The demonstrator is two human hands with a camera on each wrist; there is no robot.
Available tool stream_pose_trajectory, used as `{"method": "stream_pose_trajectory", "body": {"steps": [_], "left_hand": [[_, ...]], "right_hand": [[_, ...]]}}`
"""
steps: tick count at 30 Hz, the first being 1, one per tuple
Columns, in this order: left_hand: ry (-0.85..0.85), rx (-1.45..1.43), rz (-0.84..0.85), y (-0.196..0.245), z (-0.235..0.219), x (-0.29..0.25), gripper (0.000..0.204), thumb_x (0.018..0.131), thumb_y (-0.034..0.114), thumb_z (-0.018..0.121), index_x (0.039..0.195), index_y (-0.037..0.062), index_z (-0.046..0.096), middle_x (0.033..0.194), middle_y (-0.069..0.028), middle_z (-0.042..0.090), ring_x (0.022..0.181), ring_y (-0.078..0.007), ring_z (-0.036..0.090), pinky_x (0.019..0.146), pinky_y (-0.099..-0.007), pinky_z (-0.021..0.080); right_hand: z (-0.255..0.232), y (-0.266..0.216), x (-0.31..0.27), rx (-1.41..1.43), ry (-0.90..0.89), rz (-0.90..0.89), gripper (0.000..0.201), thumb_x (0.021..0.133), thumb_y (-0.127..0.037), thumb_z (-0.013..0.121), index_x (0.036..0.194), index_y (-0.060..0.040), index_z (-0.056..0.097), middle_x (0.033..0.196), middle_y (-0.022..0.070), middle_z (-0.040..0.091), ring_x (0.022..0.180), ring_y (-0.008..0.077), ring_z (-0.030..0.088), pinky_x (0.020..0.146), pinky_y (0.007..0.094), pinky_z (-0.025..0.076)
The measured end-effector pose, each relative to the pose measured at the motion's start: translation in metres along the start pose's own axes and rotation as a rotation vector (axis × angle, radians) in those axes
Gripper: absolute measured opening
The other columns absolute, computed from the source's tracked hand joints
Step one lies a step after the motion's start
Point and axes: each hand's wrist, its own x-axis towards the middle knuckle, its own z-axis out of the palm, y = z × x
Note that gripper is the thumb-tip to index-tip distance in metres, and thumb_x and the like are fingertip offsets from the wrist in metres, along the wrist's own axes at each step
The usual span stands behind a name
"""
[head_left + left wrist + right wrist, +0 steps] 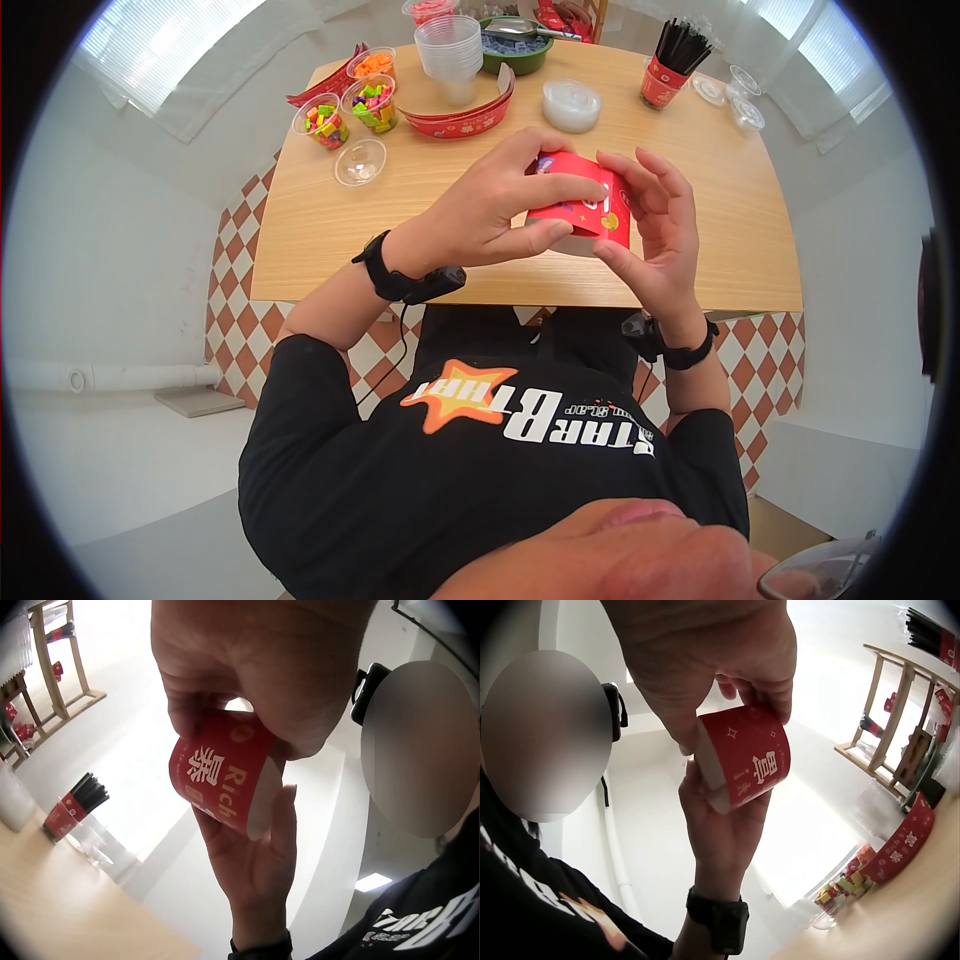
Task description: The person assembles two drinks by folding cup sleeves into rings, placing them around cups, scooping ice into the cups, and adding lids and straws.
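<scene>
Both hands hold a red printed paper cup sleeve above the table's near edge. It is bowed into an open band, with a pale inner face showing below. My left hand grips its left part, index finger across the printed top and thumb at the near edge. At the other end my right hand holds it between thumb and curled fingers. White and gold lettering shows on the sleeve in the left wrist view. The right wrist view shows the sleeve tilted, with my right fingers over its upper edge.
Stacked red sleeves, nested clear cups and a green bowl stand farther back. Cups of colourful pieces and a clear lid lie left. Stacked lids and a cup of black straws are right.
</scene>
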Motion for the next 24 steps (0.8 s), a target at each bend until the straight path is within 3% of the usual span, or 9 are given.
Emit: {"method": "stream_pose_trajectory", "body": {"steps": [9,15,18,20,24], "left_hand": [[-0.052,-0.012,-0.028,-0.009,0.000,-0.002,0.041,0.090,0.032,0.060,0.124,0.0098,0.065,0.121,-0.0170,0.053,0.110,-0.0334,0.054,0.096,-0.0413,0.044],[0.016,0.176,-0.030,0.002,0.003,0.003,0.043,0.085,0.023,0.069,0.125,0.0078,0.062,0.119,-0.0163,0.059,0.109,-0.0332,0.058,0.094,-0.0406,0.047],[-0.038,0.174,-0.159,0.003,0.004,0.003,0.037,0.084,0.015,0.069,0.119,0.0048,0.062,0.109,-0.0171,0.065,0.098,-0.0320,0.064,0.084,-0.0367,0.051],[0.055,0.086,-0.358,-0.001,0.006,0.002,0.028,0.085,0.011,0.067,0.111,0.0012,0.064,0.089,-0.0179,0.068,0.080,-0.0310,0.067,0.071,-0.0345,0.052],[0.016,0.180,-0.437,-0.010,-0.005,0.008,0.017,0.087,0.010,0.065,0.098,-0.0027,0.065,0.076,-0.0190,0.065,0.069,-0.0300,0.066,0.063,-0.0348,0.050]], "right_hand": [[0.004,-0.003,0.005,-0.032,-0.017,0.091,0.081,0.083,-0.013,0.079,0.147,-0.0025,0.029,0.142,0.0235,0.051,0.131,0.0279,0.051,0.112,0.0391,0.039],[0.009,0.003,0.015,-0.006,0.000,0.188,0.067,0.090,-0.014,0.073,0.142,-0.0020,0.033,0.136,0.0213,0.054,0.125,0.0260,0.056,0.106,0.0360,0.045],[0.010,0.009,0.023,-0.009,-0.014,0.257,0.057,0.093,-0.016,0.070,0.137,-0.0017,0.037,0.129,0.0179,0.057,0.117,0.0238,0.060,0.100,0.0339,0.048],[0.009,0.015,0.031,-0.007,-0.027,0.285,0.053,0.095,-0.018,0.068,0.135,-0.0017,0.038,0.125,0.0160,0.059,0.112,0.0225,0.062,0.096,0.0329,0.050],[0.002,0.030,0.049,0.060,-0.147,0.448,0.046,0.100,-0.026,0.060,0.133,-0.0024,0.039,0.121,0.0137,0.060,0.103,0.0177,0.065,0.086,0.0298,0.051]]}}
